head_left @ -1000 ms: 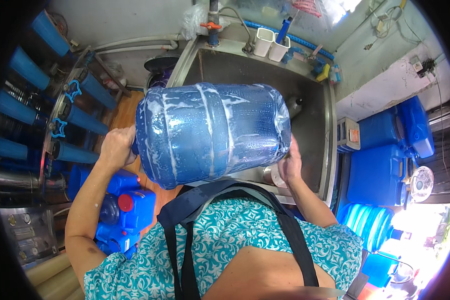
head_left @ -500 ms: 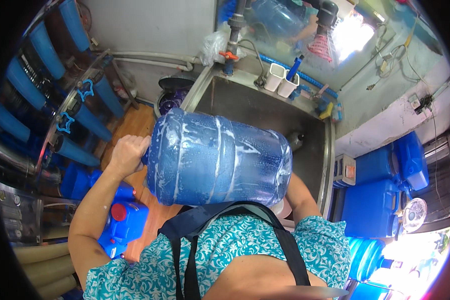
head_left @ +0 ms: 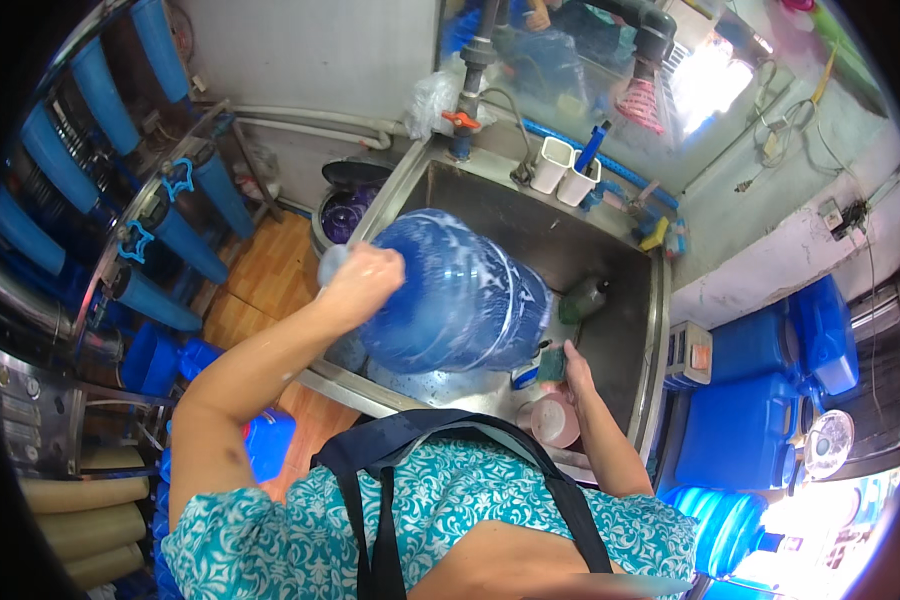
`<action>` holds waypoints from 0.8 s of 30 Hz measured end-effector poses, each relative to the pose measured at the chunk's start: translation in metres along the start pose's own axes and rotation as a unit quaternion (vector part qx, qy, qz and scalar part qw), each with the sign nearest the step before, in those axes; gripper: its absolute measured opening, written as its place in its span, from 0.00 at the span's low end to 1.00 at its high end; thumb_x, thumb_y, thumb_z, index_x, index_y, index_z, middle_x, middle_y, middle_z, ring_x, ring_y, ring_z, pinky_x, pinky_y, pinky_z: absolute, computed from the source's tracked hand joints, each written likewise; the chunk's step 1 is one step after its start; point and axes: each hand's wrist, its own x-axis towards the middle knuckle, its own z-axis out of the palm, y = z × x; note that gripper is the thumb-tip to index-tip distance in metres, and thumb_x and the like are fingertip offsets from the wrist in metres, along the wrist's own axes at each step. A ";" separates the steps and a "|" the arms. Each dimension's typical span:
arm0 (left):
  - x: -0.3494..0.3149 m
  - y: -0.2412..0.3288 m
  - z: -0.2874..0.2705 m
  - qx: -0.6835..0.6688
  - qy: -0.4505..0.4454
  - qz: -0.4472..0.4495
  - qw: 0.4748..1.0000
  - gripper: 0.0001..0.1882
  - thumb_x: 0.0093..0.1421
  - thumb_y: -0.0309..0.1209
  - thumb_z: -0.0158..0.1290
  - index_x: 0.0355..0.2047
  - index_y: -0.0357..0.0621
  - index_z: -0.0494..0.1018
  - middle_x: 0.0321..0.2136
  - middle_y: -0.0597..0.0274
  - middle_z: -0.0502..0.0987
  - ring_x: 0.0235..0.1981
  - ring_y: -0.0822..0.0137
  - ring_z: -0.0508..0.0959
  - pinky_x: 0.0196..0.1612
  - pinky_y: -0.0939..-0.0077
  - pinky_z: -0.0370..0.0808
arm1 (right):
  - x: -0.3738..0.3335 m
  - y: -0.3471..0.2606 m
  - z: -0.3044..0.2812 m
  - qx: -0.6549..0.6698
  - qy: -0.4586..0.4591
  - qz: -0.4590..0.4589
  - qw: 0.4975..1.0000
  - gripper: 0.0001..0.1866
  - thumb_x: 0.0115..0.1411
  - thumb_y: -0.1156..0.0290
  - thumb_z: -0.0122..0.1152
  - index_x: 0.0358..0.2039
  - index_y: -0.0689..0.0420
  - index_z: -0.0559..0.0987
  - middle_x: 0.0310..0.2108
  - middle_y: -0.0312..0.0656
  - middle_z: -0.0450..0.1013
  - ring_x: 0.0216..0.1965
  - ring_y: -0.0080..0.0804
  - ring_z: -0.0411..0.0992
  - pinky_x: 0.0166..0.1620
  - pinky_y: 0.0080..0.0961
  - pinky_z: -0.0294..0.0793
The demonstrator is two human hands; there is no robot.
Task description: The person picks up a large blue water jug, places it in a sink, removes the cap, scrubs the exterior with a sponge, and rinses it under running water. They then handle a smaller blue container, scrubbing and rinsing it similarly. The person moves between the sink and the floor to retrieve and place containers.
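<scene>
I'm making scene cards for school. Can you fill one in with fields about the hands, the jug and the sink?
Left grip: closed at the neck end of the blue jug
Right grip: holding a green scrub pad
Jug state: tilted, foamy
Sink: metal; green bottle and pink round container inside

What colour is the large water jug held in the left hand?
The jug is blue, streaked with white suds; it shows best in the head view.
</scene>
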 end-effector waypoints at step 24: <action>0.174 -0.001 0.115 -0.493 0.191 -0.247 0.812 0.08 0.54 0.25 0.58 0.33 0.46 0.84 0.29 0.53 0.83 0.32 0.56 0.84 0.38 0.66 0.80 | 0.016 0.001 0.157 -0.493 -0.095 -0.653 0.567 0.34 0.46 0.75 0.67 0.58 0.49 0.75 0.63 0.48 0.65 0.66 0.57 0.59 0.64 0.56 0.61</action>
